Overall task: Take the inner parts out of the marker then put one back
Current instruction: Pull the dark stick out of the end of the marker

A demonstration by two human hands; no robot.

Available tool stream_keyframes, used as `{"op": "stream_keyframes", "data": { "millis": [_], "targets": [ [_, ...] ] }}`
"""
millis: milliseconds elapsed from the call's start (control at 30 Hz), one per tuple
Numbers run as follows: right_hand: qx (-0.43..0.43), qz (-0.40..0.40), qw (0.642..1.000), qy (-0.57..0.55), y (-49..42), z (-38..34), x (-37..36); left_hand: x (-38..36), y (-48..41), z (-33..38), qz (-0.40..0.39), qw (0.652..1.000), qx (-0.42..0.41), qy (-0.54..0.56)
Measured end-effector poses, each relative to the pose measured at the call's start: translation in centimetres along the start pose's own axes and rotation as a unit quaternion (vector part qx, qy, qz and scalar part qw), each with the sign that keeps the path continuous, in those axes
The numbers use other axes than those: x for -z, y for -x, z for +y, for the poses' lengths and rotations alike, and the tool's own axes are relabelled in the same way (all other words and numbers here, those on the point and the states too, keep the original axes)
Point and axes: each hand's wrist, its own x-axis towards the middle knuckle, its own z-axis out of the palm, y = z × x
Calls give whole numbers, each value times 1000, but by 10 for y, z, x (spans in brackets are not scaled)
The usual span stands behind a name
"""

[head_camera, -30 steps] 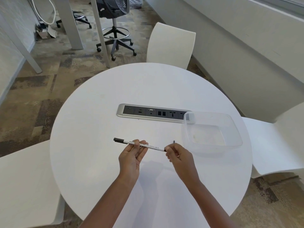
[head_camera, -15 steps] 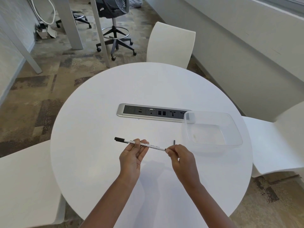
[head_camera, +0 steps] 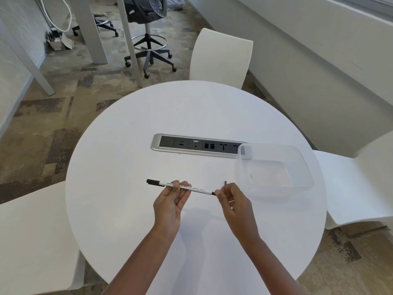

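From where I'm sitting the white table (head_camera: 119, 188) is wide open on the left and along the near edge. On the right the clear container (head_camera: 306, 167) blocks things, sitting just beside my right hand (head_camera: 234, 201), with the socket strip (head_camera: 170, 145) lying flat further back.

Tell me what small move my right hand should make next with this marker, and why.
Probably pinch the dark end and pull it straight out along the marker. The left hand holds the barrel level, the right hand has its fingertips at that end, and the clear tub beside it looks empty.
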Motion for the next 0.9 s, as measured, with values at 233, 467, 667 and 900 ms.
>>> {"op": "stream_keyframes", "data": {
  "millis": [233, 467, 667, 900],
  "targets": [
    [129, 33, 987, 88, 0, 1, -2, 1, 0, -1, 2, 1000, 7, 11],
    [128, 12, 981, 143, 0, 0, -5, 3, -1, -2, 2, 1000, 6, 1],
    [45, -18, 993, 104, 1, -3, -10, 1, -2, -1, -6, 1000, 1, -11],
    [-125, -30, 987, -91, -5, -11, -10, -2, 0, -1, -5, 1000, 6, -14]
  ]
}}
